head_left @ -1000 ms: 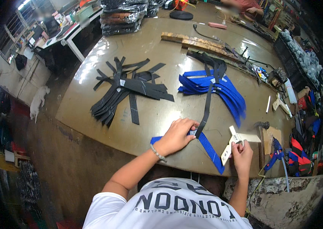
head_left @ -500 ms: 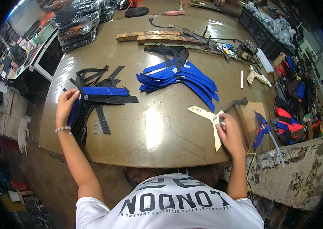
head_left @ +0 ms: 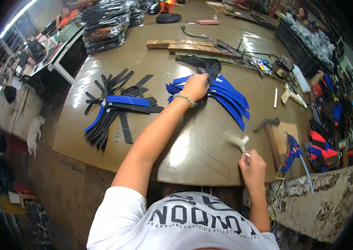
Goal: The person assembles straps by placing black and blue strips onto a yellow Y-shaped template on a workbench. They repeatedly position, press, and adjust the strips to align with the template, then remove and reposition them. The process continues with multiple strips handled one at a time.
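My left hand (head_left: 195,86) reaches across the brown table (head_left: 193,154) and rests on a fanned stack of blue curved pieces (head_left: 226,98), fingers closed on the top one. My right hand (head_left: 251,166) hovers near the table's front edge, gripping a pale flat template (head_left: 237,139), which looks blurred. To the left lies a pile of black strips (head_left: 105,121) with one blue piece (head_left: 127,101) on top of it.
A hammer (head_left: 269,132) lies beside a small board at the right. Wooden planks (head_left: 185,43), black straps and tools sit at the back. Bagged black stacks (head_left: 103,23) stand at the far left corner. Red and blue goods crowd the right side.
My left hand left the blue piece on the black pile at the left and swung right to the blue stack. My right hand drew the template closer to the table's front edge.
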A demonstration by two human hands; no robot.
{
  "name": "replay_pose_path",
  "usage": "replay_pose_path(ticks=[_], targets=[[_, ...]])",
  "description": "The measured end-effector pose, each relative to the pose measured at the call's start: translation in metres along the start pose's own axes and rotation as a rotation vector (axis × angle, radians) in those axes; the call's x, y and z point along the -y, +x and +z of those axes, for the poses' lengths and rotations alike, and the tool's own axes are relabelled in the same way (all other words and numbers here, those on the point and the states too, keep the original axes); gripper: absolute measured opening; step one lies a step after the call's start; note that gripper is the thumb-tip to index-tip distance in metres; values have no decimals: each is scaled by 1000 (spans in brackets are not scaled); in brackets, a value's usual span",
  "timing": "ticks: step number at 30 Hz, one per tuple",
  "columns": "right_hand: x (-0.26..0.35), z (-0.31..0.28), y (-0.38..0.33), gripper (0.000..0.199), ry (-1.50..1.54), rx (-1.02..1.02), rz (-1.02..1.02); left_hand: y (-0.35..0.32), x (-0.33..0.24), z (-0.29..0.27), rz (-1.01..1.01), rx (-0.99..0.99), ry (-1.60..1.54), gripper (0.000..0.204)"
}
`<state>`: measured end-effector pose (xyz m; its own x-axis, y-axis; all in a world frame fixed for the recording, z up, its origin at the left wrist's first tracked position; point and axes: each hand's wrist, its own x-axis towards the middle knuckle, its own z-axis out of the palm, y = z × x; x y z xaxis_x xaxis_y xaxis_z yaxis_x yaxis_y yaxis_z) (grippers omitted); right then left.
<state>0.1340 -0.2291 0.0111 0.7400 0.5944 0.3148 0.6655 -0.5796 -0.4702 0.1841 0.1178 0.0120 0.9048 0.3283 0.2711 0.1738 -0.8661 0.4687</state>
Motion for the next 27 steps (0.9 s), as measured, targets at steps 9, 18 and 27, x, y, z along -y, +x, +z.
replay_pose_path(ticks=[9, 18, 27], targets=[[0, -5, 3, 26, -48, 106, 297, 1, -17, -29, 138, -183, -172, 35], [16, -10, -35, 24, 23, 325, -212, -142, -55, -39, 35, -36, -228, 36], [48, 22, 5, 32, 239, 153, -484, -200, -56, -52, -67, -191, -394, 26]])
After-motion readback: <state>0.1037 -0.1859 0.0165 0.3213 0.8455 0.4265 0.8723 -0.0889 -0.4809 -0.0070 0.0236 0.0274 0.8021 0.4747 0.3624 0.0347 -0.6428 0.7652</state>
